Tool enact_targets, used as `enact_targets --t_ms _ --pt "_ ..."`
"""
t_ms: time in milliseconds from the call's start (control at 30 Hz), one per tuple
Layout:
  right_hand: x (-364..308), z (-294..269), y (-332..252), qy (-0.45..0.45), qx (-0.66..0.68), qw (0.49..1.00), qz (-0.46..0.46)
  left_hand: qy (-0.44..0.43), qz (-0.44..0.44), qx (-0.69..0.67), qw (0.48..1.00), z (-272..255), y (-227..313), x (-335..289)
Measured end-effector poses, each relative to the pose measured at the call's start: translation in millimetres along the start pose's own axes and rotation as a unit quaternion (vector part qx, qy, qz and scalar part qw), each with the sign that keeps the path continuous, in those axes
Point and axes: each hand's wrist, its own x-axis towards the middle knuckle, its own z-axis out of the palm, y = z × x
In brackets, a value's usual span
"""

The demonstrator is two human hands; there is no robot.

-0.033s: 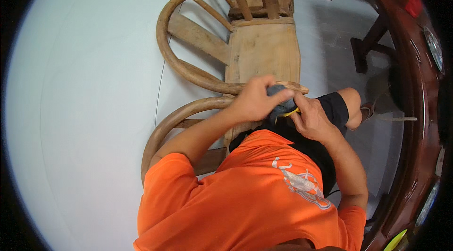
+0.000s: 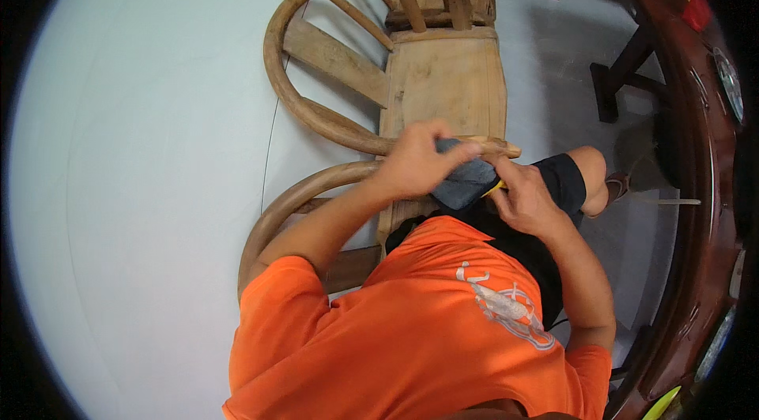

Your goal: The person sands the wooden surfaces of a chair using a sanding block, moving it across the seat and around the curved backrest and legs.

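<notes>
Over my lap, both hands grip a dark grey-blue, soft-looking piece (image 2: 465, 183) with a bit of yellow at its right side; its exact kind cannot be told. My left hand (image 2: 419, 159) is closed on its upper left part, the thumb lying across the top. On the other side, my right hand (image 2: 524, 195) pinches the right edge by the yellow part. Fingers hide some of the piece, and its broad flat face shows below the left thumb. Just beyond the hands is the tip of a wooden chair's curved armrest (image 2: 494, 145).
I sit in a wooden chair with a curved rail (image 2: 285, 214). Another wooden chair's seat (image 2: 443, 76) stands just beyond my hands, with one more behind it. A dark red-brown table (image 2: 696, 207) curves along the right side, with several objects on it.
The grey-blue piece has turned, so more of its flat face shows. My left hand has shifted slightly up and left. The right hand has hardly moved.
</notes>
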Motion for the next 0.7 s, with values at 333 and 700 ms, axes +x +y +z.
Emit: enact_targets --t_ms 333,700 --pt "29 -39 19 0.079 -0.151 0.984 -0.042 0.062 -0.024 -0.033 0.997 -35 -38 25" --pt "78 29 35 0.127 -0.072 0.984 -0.102 0.198 -0.032 0.094 0.975 -140 -9 9"
